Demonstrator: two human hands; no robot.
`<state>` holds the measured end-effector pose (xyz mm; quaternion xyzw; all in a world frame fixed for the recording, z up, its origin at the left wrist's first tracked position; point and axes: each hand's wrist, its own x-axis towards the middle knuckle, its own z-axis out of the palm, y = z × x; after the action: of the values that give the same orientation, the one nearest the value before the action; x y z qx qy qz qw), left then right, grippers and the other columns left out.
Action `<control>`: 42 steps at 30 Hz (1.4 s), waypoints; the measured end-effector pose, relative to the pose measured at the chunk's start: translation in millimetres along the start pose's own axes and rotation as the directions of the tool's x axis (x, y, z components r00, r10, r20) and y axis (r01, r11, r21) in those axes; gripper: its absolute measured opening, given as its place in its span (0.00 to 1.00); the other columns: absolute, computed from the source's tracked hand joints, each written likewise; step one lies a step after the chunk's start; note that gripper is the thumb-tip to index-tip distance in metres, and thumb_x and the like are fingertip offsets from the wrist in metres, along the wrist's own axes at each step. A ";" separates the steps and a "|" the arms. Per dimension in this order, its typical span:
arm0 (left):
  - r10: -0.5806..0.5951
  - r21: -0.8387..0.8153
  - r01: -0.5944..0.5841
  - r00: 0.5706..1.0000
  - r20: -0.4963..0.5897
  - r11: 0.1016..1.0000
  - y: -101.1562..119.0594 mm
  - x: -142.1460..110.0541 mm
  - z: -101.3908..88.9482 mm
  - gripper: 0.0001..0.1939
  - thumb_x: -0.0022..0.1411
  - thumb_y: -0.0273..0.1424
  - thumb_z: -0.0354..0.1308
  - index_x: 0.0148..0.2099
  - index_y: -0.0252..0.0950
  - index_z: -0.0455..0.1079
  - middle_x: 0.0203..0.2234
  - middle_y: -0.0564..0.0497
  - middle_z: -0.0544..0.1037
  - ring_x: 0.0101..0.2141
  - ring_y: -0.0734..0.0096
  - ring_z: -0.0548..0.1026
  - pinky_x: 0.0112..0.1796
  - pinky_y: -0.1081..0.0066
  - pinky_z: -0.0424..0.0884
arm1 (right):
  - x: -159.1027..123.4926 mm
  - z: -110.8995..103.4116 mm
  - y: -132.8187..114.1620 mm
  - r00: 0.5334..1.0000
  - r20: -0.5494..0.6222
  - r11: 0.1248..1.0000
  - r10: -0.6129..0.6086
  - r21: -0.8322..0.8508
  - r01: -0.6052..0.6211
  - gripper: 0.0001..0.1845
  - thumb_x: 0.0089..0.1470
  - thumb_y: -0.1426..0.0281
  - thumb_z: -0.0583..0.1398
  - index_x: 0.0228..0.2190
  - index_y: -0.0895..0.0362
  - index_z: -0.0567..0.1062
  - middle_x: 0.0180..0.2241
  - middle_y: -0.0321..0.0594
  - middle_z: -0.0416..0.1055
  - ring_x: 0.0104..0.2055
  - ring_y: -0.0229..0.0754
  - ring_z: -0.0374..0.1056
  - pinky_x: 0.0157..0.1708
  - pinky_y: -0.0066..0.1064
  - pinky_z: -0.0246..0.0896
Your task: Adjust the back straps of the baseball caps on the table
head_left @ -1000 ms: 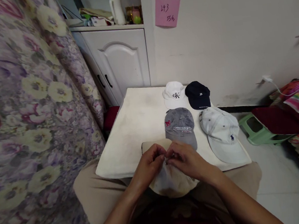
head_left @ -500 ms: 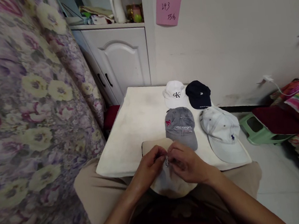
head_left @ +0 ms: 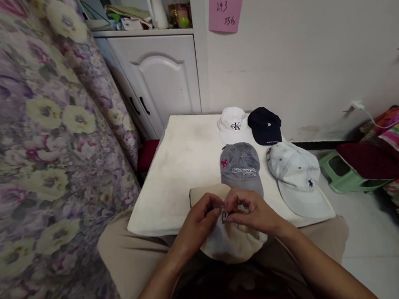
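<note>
A beige cap (head_left: 234, 247) lies at the front edge of the table, partly over my lap, its far part resting on the table cover. At its strap sits a small metal buckle (head_left: 223, 217), held between my two hands. My left hand (head_left: 203, 220) is closed, pinching the cap by the buckle's left side. From the other side my right hand (head_left: 251, 210) pinches the cap at the buckle with thumb and forefinger. The strap itself is mostly hidden by fingers. Just beyond my hands lies a grey cap (head_left: 240, 161), its brim partly behind my right hand.
A white cap (head_left: 233, 125) and a navy cap (head_left: 264, 125) lie at the back of the table (head_left: 173, 171). A pale blue cap (head_left: 296, 172) lies at the right edge. A floral curtain (head_left: 49, 161) hangs left; a green stool (head_left: 345, 166) stands right.
My right hand has turned and its fingers have opened out slightly, so the buckle shows more. Both hands stay on the beige cap.
</note>
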<state>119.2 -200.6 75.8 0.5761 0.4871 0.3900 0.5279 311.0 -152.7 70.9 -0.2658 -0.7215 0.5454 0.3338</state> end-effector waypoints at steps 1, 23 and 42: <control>-0.003 -0.001 0.003 1.000 0.003 1.000 0.6 0.0 0.2 0.08 0.65 0.35 0.53 0.41 0.36 0.67 0.31 0.54 0.70 0.32 0.69 0.67 0.34 0.71 0.62 | 0.4 -0.9 -0.1 1.000 0.006 1.000 0.003 0.027 -0.003 0.05 0.51 0.71 0.65 0.30 0.56 0.73 0.31 0.36 0.70 0.34 0.39 0.66 0.35 0.30 0.64; 0.015 0.037 -0.011 0.994 -0.111 0.999 -0.3 5.0 7.1 0.07 0.61 0.34 0.54 0.41 0.37 0.66 0.30 0.54 0.70 0.33 0.68 0.67 0.35 0.70 0.64 | 4.7 12.2 -10.7 0.996 -0.092 0.961 0.005 -0.277 -0.031 0.11 0.44 0.83 0.56 0.26 0.56 0.71 0.27 0.33 0.68 0.30 0.37 0.63 0.30 0.28 0.57; 0.010 0.071 0.001 0.988 -0.154 0.997 1.7 5.8 9.5 0.05 0.61 0.32 0.55 0.38 0.37 0.66 0.28 0.54 0.69 0.32 0.68 0.68 0.34 0.70 0.64 | 4.4 9.8 -16.1 0.995 -0.085 0.934 0.044 -0.349 -0.071 0.09 0.48 0.82 0.59 0.27 0.56 0.73 0.26 0.34 0.69 0.29 0.38 0.64 0.29 0.29 0.56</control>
<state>129.9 -197.1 75.8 0.5635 0.5389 0.4171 0.4670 300.3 -159.6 85.4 -0.3627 -0.7861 0.4064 0.2920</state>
